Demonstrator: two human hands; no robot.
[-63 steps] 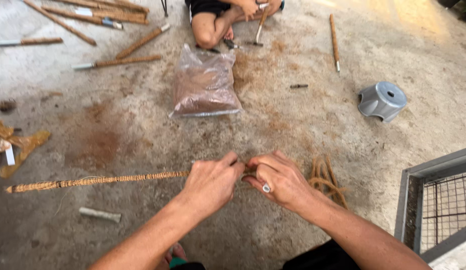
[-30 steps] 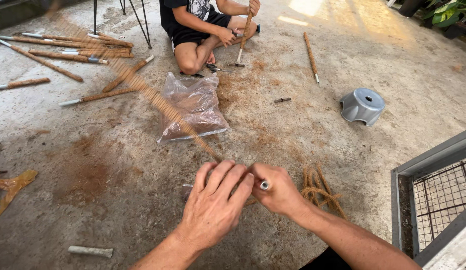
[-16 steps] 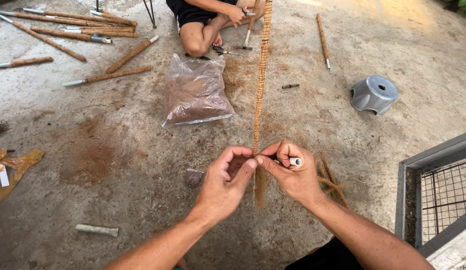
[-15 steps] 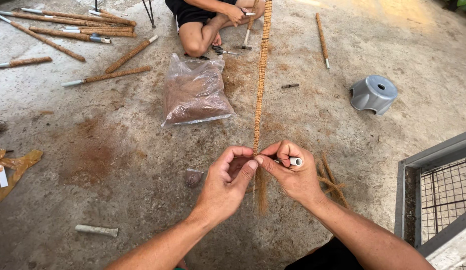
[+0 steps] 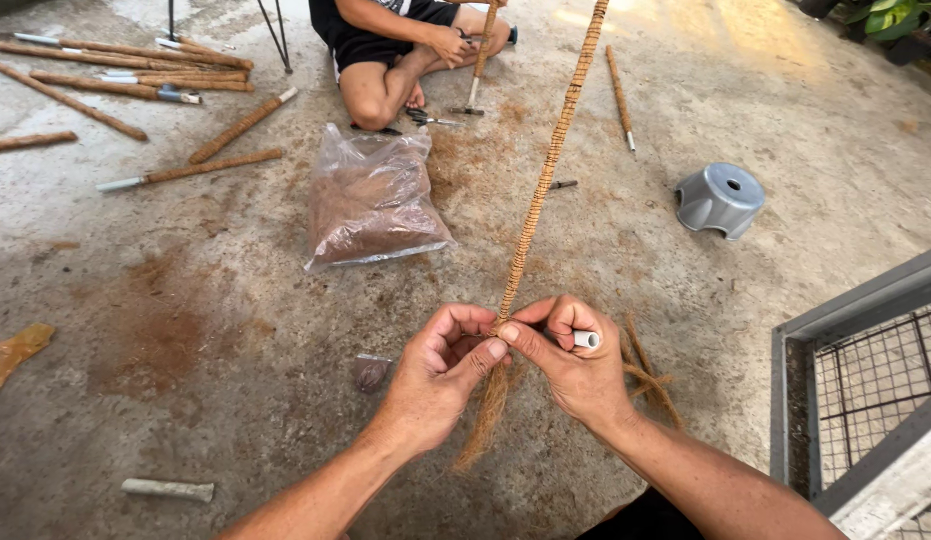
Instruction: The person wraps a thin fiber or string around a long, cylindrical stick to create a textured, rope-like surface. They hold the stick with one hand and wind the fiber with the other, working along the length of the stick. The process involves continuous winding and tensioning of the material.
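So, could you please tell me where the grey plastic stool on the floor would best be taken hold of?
Probably by its rim. The grey stool stands upright and apart on the concrete, so a hand from above could hook the central hole or pinch the seat's edge.

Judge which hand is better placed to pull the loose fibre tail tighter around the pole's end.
Probably the left hand: its thumb and fingers pinch right where the loose fibre tail leaves the wrapped pole. The right hand is taken up gripping the pole's white end.
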